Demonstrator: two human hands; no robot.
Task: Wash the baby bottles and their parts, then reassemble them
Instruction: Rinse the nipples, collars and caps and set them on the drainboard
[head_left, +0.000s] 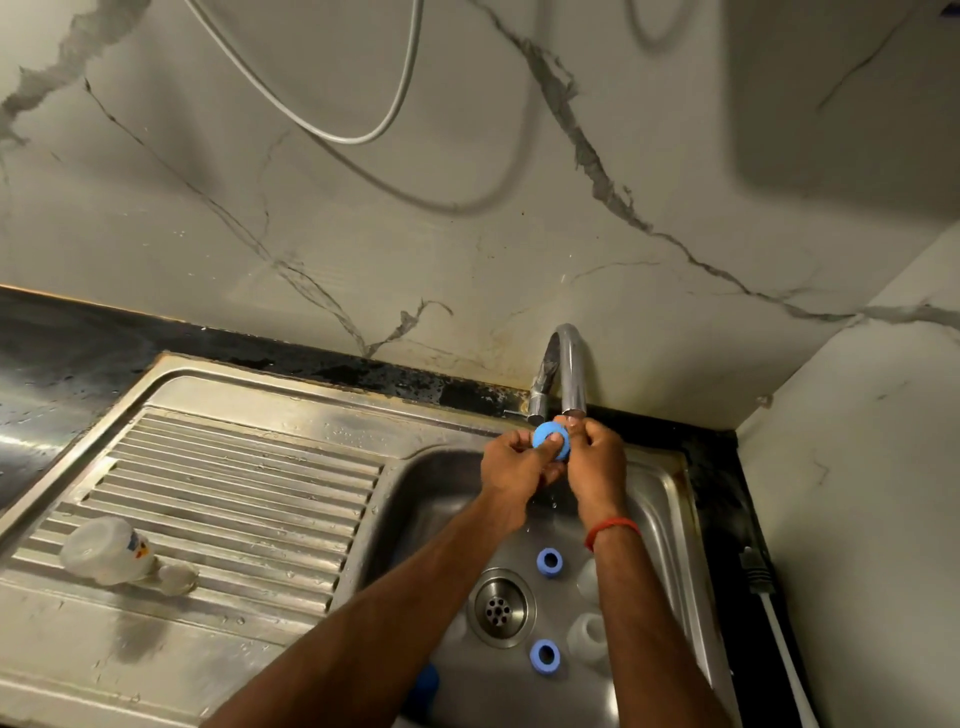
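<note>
Right, pinching the blue cap (548, 440) between left hand (511, 467) and right hand (597, 462) under the tap (569, 364), risking a wet-fingered slip down into the sink (431, 493).

A blue cap (551, 442) is held under the tap (570, 364); two blue rings (549, 559) (544, 653) lie in the basin (415, 499).

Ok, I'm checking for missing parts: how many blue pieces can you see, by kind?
blue cap, held under the tap: 1
blue rings, on the sink floor: 2
blue piece, half hidden by the left forearm: 1
Total: 4
</note>
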